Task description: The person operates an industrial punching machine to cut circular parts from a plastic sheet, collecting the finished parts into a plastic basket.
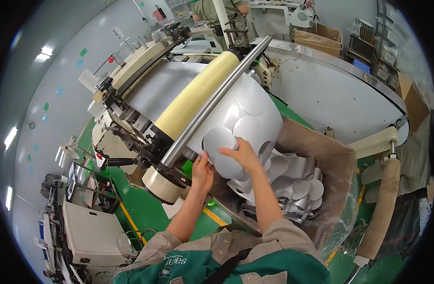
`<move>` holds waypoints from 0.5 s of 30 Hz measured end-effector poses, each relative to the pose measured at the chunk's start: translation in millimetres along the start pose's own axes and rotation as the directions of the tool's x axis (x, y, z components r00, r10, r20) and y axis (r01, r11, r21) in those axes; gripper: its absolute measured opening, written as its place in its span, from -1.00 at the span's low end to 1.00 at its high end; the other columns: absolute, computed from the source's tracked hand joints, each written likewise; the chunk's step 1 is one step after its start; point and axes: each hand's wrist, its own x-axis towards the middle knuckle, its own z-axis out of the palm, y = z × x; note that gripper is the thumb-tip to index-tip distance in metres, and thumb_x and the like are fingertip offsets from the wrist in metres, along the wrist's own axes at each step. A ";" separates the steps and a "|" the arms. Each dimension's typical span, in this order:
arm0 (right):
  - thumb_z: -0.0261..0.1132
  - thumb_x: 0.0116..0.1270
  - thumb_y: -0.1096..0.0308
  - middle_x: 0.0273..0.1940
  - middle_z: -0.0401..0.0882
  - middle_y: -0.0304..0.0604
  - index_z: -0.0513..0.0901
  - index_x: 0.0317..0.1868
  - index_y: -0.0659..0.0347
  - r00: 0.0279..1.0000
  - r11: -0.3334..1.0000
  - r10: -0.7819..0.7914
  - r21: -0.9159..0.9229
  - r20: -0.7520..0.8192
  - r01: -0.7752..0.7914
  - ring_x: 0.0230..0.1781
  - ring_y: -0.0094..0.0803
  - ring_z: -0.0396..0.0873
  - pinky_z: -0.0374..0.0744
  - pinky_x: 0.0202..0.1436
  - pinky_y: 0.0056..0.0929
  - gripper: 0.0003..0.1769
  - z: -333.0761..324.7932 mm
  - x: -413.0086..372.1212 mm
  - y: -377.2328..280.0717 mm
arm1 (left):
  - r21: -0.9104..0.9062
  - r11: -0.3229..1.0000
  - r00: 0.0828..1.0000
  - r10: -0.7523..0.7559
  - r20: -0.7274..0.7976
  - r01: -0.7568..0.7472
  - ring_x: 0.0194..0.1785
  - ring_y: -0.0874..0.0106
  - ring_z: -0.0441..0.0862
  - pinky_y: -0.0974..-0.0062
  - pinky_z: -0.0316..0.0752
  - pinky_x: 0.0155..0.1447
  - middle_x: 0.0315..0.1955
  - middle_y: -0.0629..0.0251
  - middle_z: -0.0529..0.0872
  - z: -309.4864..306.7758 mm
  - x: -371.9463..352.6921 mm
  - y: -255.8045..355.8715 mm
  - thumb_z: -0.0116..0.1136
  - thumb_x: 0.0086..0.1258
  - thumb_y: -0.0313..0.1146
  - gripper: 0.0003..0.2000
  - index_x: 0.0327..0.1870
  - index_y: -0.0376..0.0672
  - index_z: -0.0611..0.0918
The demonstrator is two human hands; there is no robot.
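A silver sheet (255, 110) with round cut-outs hangs down from the machine's steel roller (217, 102). On its lower left part lies a loose-edged silver disc (219, 138). My right hand (245, 155) has thumb and forefinger at the right edge of this disc, and its other fingers are partly hidden. My left hand (202, 174) is at the sheet's left edge, just below the disc, with bent fingers pinched at the edge. Exactly what sits between the left fingertips is hard to see.
Below the sheet stands a plastic-lined cardboard box (337, 163) with silver discs and curled scrap (300, 189). A yellow roller (198, 92) lies behind the steel one. To the right are a wrapped roller (380, 208) and a white panel (316, 90). Another person (212, 12) stands at the back.
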 end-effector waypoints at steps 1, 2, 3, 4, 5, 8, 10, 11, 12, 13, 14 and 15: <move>0.42 0.00 0.16 -0.25 0.59 -0.05 0.48 -0.06 0.48 0.999 0.987 -0.001 0.158 0.047 -0.006 -0.29 -0.48 0.54 0.50 -0.21 -0.52 -0.39 3.5 -1.8 1.9 | 0.006 1.000 1.000 0.006 -0.005 -0.006 -0.15 0.52 0.56 0.52 0.46 -0.08 -0.20 0.36 0.62 -1.5 -1.2 -1.4 -0.04 0.40 -0.30 -0.79 -0.06 -0.19 0.51; 0.42 0.01 0.18 -0.25 0.58 -0.06 0.47 -0.06 0.49 0.996 0.951 -0.013 0.310 0.092 -0.017 -0.29 -0.48 0.54 0.50 -0.21 -0.51 -0.39 5.4 -4.6 3.0 | 0.011 1.000 1.000 0.015 -0.007 -0.015 -0.15 0.51 0.56 0.51 0.46 -0.07 -0.20 0.35 0.62 -2.0 -1.1 -2.0 -0.05 0.41 -0.30 -0.78 -0.06 -0.20 0.50; 0.40 0.04 0.20 -0.24 0.58 -0.08 0.47 -0.05 0.46 0.998 0.916 0.030 0.399 0.064 -0.053 -0.29 -0.47 0.55 0.50 -0.21 -0.51 -0.43 5.6 -7.4 5.6 | 0.036 0.999 1.000 0.010 -0.011 -0.009 -0.11 0.48 0.55 0.49 0.45 -0.04 -0.16 0.32 0.61 -3.1 0.2 -1.3 -0.05 0.41 -0.30 -0.77 -0.03 -0.22 0.49; 0.39 0.06 0.23 -0.24 0.58 -0.11 0.47 -0.04 0.44 0.996 0.871 0.077 0.483 0.041 -0.087 -0.28 -0.47 0.55 0.50 -0.21 -0.51 -0.46 5.4 -13.4 13.1 | 0.059 0.998 1.000 0.003 -0.016 -0.002 -0.06 0.45 0.55 0.47 0.45 0.00 -0.12 0.28 0.60 -5.1 0.9 -0.8 -0.05 0.41 -0.29 -0.74 -0.01 -0.24 0.48; 0.38 0.09 0.25 -0.24 0.58 -0.13 0.47 -0.03 0.41 0.991 0.815 0.131 0.566 0.025 -0.122 -0.28 -0.46 0.55 0.50 -0.21 -0.50 -0.49 5.8 -22.0 24.2 | 0.084 0.996 1.000 -0.008 -0.026 0.010 -0.02 0.42 0.54 0.46 0.44 0.03 -0.08 0.25 0.59 -6.9 0.4 -1.2 -0.05 0.41 -0.28 -0.72 0.02 -0.25 0.46; 0.31 0.16 0.40 -0.19 0.55 -0.15 0.45 -0.02 0.35 0.963 0.427 0.262 0.903 -0.067 -0.053 -0.20 -0.43 0.54 0.53 -0.13 -0.44 -0.61 -18.4 -38.0 82.3 | 0.013 0.999 0.998 0.046 -0.050 -0.046 0.10 0.33 0.48 0.40 0.39 0.16 0.03 0.14 0.52 7.3 0.4 8.7 -0.06 0.41 -0.27 -0.66 0.08 -0.30 0.41; 0.30 0.17 0.44 -0.15 0.54 -0.14 0.43 -0.01 0.33 0.945 0.253 0.300 0.966 -0.130 0.052 -0.15 -0.41 0.53 0.55 -0.10 -0.39 -0.61 -44.3 -49.4 79.2 | 0.026 0.998 0.997 0.064 -0.047 -0.063 0.15 0.31 0.44 0.37 0.34 0.23 0.08 0.08 0.47 7.8 3.4 19.4 -0.07 0.41 -0.26 -0.64 0.09 -0.34 0.39; 0.30 0.16 0.43 -0.14 0.54 -0.14 0.43 0.00 0.33 0.934 0.267 0.310 0.959 -0.177 0.093 -0.15 -0.41 0.54 0.56 -0.09 -0.38 -0.60 -56.3 -51.1 75.6 | 0.015 0.997 0.996 0.079 -0.051 -0.078 0.15 0.32 0.44 0.37 0.34 0.23 0.07 0.10 0.48 8.3 5.8 23.1 -0.07 0.41 -0.26 -0.65 0.07 -0.34 0.40; 0.31 0.16 0.43 -0.13 0.54 -0.15 0.42 0.01 0.32 0.921 0.281 0.317 0.950 -0.226 0.136 -0.15 -0.40 0.54 0.56 -0.09 -0.38 -0.59 -64.5 -51.4 69.1 | 0.004 0.996 0.994 0.093 -0.053 -0.093 0.15 0.33 0.44 0.38 0.34 0.24 0.05 0.13 0.49 8.8 8.7 26.5 -0.07 0.42 -0.26 -0.67 0.04 -0.33 0.41; 0.32 0.15 0.41 -0.16 0.55 -0.15 0.44 0.00 0.33 0.928 0.396 0.283 0.911 -0.241 0.115 -0.18 -0.41 0.54 0.54 -0.11 -0.41 -0.59 -66.6 -50.7 56.2 | 0.014 0.992 0.992 0.125 -0.031 -0.124 0.12 0.38 0.45 0.41 0.34 0.22 0.00 0.20 0.52 9.3 11.3 29.0 -0.07 0.42 -0.25 -0.70 0.00 -0.30 0.43; 0.32 0.14 0.39 -0.18 0.56 -0.15 0.46 -0.02 0.33 0.936 0.505 0.249 0.858 -0.250 0.095 -0.22 -0.43 0.54 0.53 -0.12 -0.45 -0.60 -64.3 -48.8 41.6 | 0.018 0.994 0.993 0.111 -0.041 -0.111 0.12 0.38 0.45 0.41 0.33 0.22 0.02 0.21 0.51 6.3 13.9 29.4 -0.08 0.42 -0.26 -0.69 0.03 -0.30 0.41; 0.33 0.14 0.37 -0.21 0.57 -0.15 0.48 -0.03 0.34 0.943 0.605 0.214 0.793 -0.255 0.077 -0.25 -0.44 0.55 0.52 -0.14 -0.48 -0.60 -59.5 -44.4 31.9 | 0.023 0.995 0.994 0.099 -0.050 -0.098 0.12 0.38 0.45 0.41 0.33 0.22 0.04 0.22 0.49 1.4 17.4 28.3 -0.10 0.42 -0.26 -0.68 0.06 -0.29 0.40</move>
